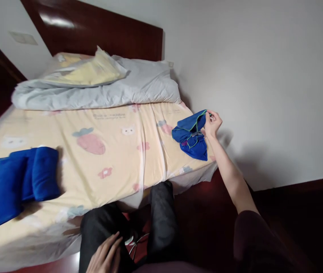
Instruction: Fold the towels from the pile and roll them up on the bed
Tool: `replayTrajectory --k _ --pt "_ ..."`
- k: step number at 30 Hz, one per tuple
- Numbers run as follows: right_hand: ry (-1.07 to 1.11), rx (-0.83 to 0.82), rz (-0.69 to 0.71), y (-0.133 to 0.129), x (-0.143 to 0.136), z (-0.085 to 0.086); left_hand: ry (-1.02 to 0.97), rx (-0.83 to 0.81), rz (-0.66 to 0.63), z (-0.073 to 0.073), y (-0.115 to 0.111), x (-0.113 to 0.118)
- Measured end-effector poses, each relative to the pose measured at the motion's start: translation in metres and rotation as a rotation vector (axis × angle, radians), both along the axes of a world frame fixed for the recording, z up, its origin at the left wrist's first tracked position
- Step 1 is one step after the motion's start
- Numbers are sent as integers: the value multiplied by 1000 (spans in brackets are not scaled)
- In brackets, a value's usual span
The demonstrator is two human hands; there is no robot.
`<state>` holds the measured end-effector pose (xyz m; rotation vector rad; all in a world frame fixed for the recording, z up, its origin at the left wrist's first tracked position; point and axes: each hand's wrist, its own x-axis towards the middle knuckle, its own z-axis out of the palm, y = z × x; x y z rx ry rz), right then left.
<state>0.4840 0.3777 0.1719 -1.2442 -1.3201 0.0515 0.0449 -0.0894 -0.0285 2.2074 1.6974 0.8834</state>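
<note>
On the right part of the bed lies a crumpled blue cloth bag (191,136) with green edging. My right hand (213,122) pinches its upper right edge and lifts that edge a little. My left hand (106,254) rests near my left thigh at the bottom of the view, fingers stretched out and holding nothing visible. Several folded blue cloths (8,187) lie overlapping at the bed's left side, away from both hands.
The bed sheet (121,151) is yellow with strawberry prints. A rolled grey quilt (150,85) and a yellow pillow (93,72) lie by the dark wooden headboard (107,28). A white wall (264,83) stands at the right. My legs are against the bed's front edge.
</note>
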Motion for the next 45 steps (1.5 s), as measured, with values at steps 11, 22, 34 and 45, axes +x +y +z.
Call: replayTrajectory --k 11,22,34,45 --pt "20 -186 851 -201 -137 85 -536 232 104 164 114 92" --pt "-180 -267 1124 -301 -187 13 -667 67 214 177 102 71" --pt "-127 -420 960 -320 -254 -100 -1006 118 812 133 46 -48" --pt "-424 -499 1077 -328 -325 -137 -819 148 802 120 23 -67"
